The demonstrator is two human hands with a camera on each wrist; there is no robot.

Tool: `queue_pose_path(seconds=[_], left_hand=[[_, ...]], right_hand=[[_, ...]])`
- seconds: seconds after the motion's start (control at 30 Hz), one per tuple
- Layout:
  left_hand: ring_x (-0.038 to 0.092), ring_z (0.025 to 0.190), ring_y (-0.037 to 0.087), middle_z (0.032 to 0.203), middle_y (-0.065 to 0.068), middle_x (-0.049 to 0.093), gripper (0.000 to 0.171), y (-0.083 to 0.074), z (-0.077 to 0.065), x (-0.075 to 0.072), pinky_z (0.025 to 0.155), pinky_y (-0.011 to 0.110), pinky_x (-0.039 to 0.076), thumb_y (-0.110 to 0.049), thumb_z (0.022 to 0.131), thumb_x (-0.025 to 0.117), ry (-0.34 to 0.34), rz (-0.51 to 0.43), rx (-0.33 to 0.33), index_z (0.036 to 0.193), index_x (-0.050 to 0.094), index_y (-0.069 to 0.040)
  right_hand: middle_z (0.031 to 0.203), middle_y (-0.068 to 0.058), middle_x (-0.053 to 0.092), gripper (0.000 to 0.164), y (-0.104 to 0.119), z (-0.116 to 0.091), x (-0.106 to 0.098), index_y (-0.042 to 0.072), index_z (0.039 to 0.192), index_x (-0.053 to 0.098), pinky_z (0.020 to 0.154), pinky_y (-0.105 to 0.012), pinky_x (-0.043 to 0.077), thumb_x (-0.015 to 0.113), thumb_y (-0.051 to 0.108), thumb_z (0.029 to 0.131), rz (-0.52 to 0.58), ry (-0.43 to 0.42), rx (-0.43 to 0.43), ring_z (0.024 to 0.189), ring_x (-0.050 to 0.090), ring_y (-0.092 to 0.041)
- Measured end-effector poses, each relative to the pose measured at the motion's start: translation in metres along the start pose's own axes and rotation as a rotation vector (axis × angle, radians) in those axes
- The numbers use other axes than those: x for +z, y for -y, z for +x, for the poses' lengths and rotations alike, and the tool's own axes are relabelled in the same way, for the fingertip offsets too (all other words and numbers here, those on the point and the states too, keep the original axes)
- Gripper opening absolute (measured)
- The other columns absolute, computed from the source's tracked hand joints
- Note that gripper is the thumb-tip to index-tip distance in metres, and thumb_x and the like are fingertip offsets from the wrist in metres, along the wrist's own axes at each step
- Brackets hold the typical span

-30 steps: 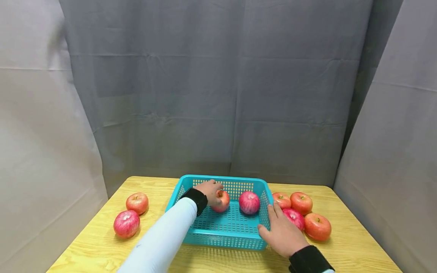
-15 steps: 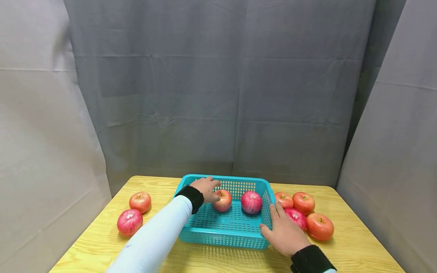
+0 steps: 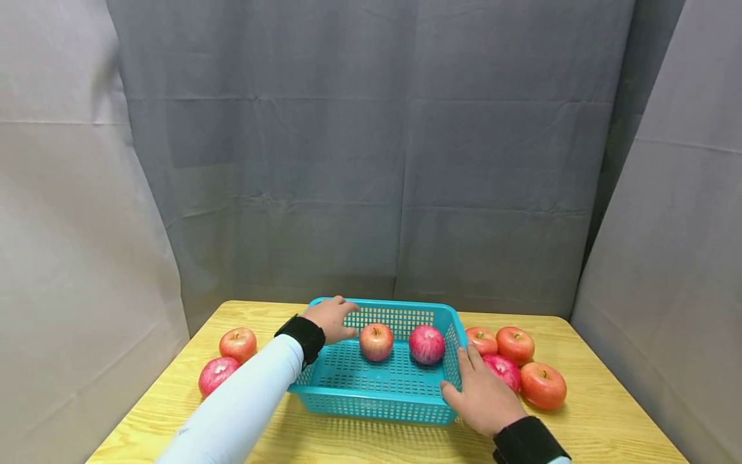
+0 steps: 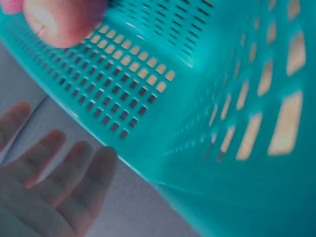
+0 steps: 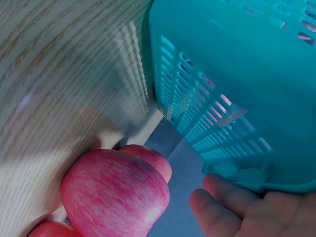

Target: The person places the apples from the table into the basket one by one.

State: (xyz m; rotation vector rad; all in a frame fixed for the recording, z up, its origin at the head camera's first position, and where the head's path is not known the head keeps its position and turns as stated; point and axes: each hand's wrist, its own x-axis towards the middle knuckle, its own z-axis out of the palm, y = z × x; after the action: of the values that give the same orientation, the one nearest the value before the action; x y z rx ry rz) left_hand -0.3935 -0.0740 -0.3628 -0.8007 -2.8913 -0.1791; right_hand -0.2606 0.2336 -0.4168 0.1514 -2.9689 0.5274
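Note:
A turquoise plastic basket [image 3: 371, 398] with perforated walls stands on the table, holding a red-yellow apple [image 3: 376, 342] and a deep pink apple [image 3: 427, 344]. Over the basket's left end is my left hand [image 3: 330, 319], its fingers spread and nothing in them; the left wrist view shows these fingers [image 4: 74, 170] by the rim. My right hand [image 3: 485, 397] rests against the basket's right side with fairly straight fingers. In the right wrist view, fingertips [image 5: 217, 190] touch or nearly touch the rim, beside a pink apple [image 5: 116, 192] outside the basket.
Right of the basket lie several apples, among them a large red one [image 3: 543, 385] and one at the back [image 3: 514, 345]. At the left are a red apple [image 3: 238, 344] and a pink apple [image 3: 217, 374] partly behind my left sleeve. A grey curtain [image 3: 371, 161] hangs behind the table.
My left hand has let go of the red-yellow apple inside the basket and moved left, away from it. My right hand has stayed at the basket's right side.

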Motion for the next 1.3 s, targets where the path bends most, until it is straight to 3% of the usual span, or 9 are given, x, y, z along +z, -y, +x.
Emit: queue_pose_path(seconds=[0.13, 0.43, 0.87, 1.3], left_hand=[[0.061, 0.117, 0.030, 0.135, 0.011, 0.057, 0.052, 0.005, -0.006, -0.006, 0.096, 0.044, 0.051, -0.039, 0.094, 0.071, -0.001, -0.044, -0.002, 0.140, 0.060, -0.017], [0.056, 0.125, 0.030, 0.138, 0.009, 0.058, 0.054, 0.013, -0.013, -0.020, 0.100, 0.049, 0.049, -0.041, 0.093, 0.072, -0.029, -0.028, -0.040, 0.140, 0.060, -0.018], [0.055, 0.127, 0.035, 0.141, 0.013, 0.055, 0.057, 0.046, -0.036, -0.029, 0.100, 0.050, 0.049, -0.040, 0.094, 0.071, -0.020, -0.013, -0.107, 0.143, 0.057, -0.016], [0.059, 0.119, 0.038, 0.134, 0.016, 0.058, 0.053, 0.082, -0.066, -0.033, 0.091, 0.054, 0.053, -0.038, 0.093, 0.072, -0.026, 0.010, -0.177, 0.138, 0.060, -0.012]], right_hand=[[0.161, -0.029, 0.024, 0.086, -0.001, 0.000, 0.001, -0.008, 0.153, 0.034, 0.100, -0.066, 0.043, 0.056, 0.053, 0.096, -0.001, -0.005, -0.005, 0.139, 0.040, -0.047], [0.161, -0.029, 0.024, 0.089, -0.003, 0.003, 0.003, -0.008, 0.153, 0.033, 0.097, -0.066, 0.045, 0.055, 0.057, 0.096, -0.017, -0.013, -0.012, 0.138, 0.041, -0.048], [0.160, -0.030, 0.025, 0.089, -0.002, 0.003, 0.002, -0.008, 0.153, 0.033, 0.098, -0.067, 0.044, 0.055, 0.057, 0.096, -0.018, -0.010, -0.011, 0.137, 0.041, -0.048], [0.161, -0.030, 0.024, 0.088, -0.002, 0.007, 0.005, -0.009, 0.153, 0.034, 0.097, -0.066, 0.045, 0.055, 0.056, 0.097, -0.012, -0.011, -0.032, 0.137, 0.041, -0.048]])
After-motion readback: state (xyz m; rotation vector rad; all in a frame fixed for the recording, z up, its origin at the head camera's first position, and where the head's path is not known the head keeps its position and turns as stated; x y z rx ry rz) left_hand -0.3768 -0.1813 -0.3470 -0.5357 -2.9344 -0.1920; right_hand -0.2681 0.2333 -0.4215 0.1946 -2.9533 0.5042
